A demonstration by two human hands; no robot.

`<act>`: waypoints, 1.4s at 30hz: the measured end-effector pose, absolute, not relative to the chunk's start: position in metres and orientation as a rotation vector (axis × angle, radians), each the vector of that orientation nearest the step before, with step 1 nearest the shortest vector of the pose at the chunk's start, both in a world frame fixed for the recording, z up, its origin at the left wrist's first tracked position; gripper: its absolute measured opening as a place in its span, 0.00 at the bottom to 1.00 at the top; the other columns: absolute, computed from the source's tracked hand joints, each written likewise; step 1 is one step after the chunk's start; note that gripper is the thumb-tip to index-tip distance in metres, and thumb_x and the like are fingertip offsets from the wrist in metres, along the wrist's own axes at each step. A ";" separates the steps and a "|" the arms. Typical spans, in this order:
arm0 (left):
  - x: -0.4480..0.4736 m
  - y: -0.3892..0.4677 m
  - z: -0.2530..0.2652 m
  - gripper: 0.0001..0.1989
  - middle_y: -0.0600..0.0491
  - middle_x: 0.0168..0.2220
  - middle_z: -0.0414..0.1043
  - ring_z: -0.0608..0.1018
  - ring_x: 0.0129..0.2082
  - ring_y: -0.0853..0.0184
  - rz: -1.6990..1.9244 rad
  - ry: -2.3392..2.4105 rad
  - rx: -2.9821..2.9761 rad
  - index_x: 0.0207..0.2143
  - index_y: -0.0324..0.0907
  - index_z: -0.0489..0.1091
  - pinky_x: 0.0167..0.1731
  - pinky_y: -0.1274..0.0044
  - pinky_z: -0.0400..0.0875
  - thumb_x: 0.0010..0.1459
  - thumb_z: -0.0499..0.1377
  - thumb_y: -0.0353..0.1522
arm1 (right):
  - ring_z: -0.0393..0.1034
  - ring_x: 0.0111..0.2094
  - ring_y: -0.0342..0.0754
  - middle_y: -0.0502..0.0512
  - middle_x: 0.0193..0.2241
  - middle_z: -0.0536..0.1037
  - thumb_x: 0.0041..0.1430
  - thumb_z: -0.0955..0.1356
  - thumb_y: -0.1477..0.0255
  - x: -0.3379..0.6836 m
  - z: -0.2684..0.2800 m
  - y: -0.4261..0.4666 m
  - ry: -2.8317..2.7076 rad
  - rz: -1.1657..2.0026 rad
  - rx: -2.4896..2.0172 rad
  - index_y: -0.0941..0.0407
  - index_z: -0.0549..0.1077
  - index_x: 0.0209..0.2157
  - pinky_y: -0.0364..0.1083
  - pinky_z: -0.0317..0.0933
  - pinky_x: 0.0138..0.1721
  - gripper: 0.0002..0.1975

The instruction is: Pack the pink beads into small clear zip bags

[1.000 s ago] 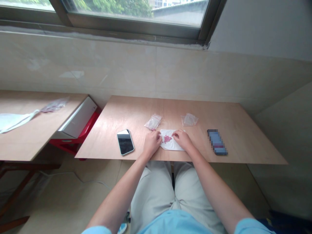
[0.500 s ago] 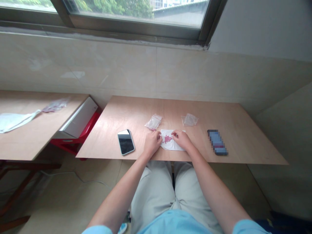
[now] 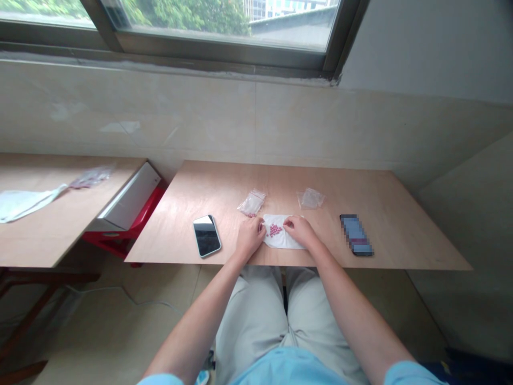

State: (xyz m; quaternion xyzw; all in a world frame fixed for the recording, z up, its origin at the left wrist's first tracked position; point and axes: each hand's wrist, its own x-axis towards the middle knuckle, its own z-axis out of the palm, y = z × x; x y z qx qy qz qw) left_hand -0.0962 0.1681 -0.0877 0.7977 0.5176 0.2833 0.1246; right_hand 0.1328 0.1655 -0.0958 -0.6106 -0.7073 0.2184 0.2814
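Observation:
A small white cloth [image 3: 282,241] lies near the front edge of the table, with several small red beads or pieces [image 3: 275,230] clustered on it. My left hand [image 3: 250,235] rests at the cloth's left edge, its fingers curled together. Over the cloth's upper right part is my right hand [image 3: 299,230], fingertips pinched just right of the red pieces. Whatever either pinch holds is too small to make out. Just beyond my left hand lies a clear plastic bag [image 3: 252,202] with a few red pieces at its lower end. Another clear bag [image 3: 311,198] lies farther right.
On the table [image 3: 404,224] a phone [image 3: 207,236] lies to the left and a second, pixelated phone [image 3: 356,235] to the right. A neighbouring table [image 3: 32,246] at left bears white cloth and plastic bags. Between the tables is a red stool [image 3: 146,214].
The view has tilted slightly. My right fingertips have shifted very little over the cloth; the left hand and the other objects stay in place.

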 end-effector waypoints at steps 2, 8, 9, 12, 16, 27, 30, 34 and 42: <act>-0.097 0.168 -0.087 0.07 0.48 0.34 0.75 0.75 0.36 0.61 0.835 1.495 2.317 0.39 0.41 0.72 0.39 0.72 0.64 0.59 0.56 0.27 | 0.74 0.36 0.49 0.57 0.34 0.82 0.59 0.68 0.76 0.127 -0.093 0.165 -1.853 0.591 -1.639 0.57 0.79 0.33 0.45 0.65 0.41 0.06; -0.097 0.169 -0.088 0.05 0.48 0.34 0.75 0.76 0.37 0.61 0.839 1.477 2.297 0.37 0.41 0.73 0.40 0.72 0.65 0.59 0.57 0.28 | 0.75 0.33 0.47 0.54 0.33 0.82 0.63 0.66 0.72 0.080 -0.078 0.160 -1.826 0.676 -1.536 0.55 0.78 0.38 0.43 0.66 0.37 0.08; -0.098 0.169 -0.088 0.05 0.48 0.35 0.75 0.76 0.37 0.61 0.843 1.466 2.294 0.37 0.41 0.73 0.40 0.72 0.65 0.59 0.57 0.28 | 0.75 0.34 0.47 0.54 0.34 0.82 0.63 0.67 0.72 0.072 -0.074 0.159 -1.849 0.692 -1.477 0.54 0.79 0.39 0.43 0.66 0.38 0.08; -0.098 0.169 -0.087 0.05 0.48 0.35 0.75 0.76 0.37 0.61 0.853 1.438 2.283 0.36 0.41 0.73 0.40 0.73 0.65 0.60 0.57 0.29 | 0.75 0.35 0.48 0.55 0.36 0.82 0.63 0.67 0.71 0.059 -0.066 0.155 -1.843 0.692 -1.390 0.53 0.79 0.39 0.43 0.65 0.39 0.07; -0.098 0.168 -0.084 0.06 0.48 0.34 0.75 0.76 0.35 0.62 0.842 1.439 2.275 0.39 0.41 0.73 0.38 0.74 0.65 0.61 0.56 0.28 | 0.74 0.32 0.47 0.53 0.33 0.82 0.64 0.66 0.70 0.076 -0.062 0.147 -1.765 0.715 -1.438 0.55 0.78 0.36 0.43 0.65 0.37 0.08; -0.094 0.169 -0.076 0.08 0.48 0.39 0.77 0.78 0.39 0.62 0.953 1.456 2.084 0.42 0.41 0.73 0.40 0.73 0.69 0.62 0.56 0.28 | 0.72 0.32 0.47 0.52 0.32 0.80 0.66 0.65 0.64 0.155 -0.061 0.072 -1.677 0.902 -1.447 0.55 0.77 0.37 0.44 0.63 0.34 0.11; -0.086 0.170 -0.054 0.09 0.48 0.42 0.78 0.78 0.42 0.62 1.053 1.395 1.983 0.44 0.41 0.73 0.44 0.72 0.71 0.63 0.56 0.30 | 0.71 0.29 0.47 0.51 0.29 0.78 0.66 0.66 0.62 0.159 -0.070 0.049 -1.609 1.061 -1.429 0.55 0.77 0.38 0.43 0.63 0.31 0.12; -0.070 0.162 -0.012 0.11 0.47 0.44 0.78 0.79 0.46 0.62 1.136 1.191 1.801 0.47 0.41 0.73 0.49 0.70 0.71 0.66 0.56 0.36 | 0.72 0.30 0.47 0.51 0.30 0.78 0.65 0.67 0.61 0.159 -0.074 0.035 -1.565 1.168 -1.413 0.55 0.78 0.39 0.44 0.65 0.32 0.13; -0.048 0.089 0.002 0.14 0.46 0.45 0.76 0.77 0.48 0.59 0.800 1.059 1.741 0.47 0.45 0.77 0.51 0.68 0.71 0.65 0.57 0.40 | 0.73 0.33 0.48 0.53 0.33 0.80 0.66 0.67 0.64 0.157 -0.052 0.038 -1.547 1.163 -1.320 0.55 0.78 0.42 0.44 0.66 0.34 0.11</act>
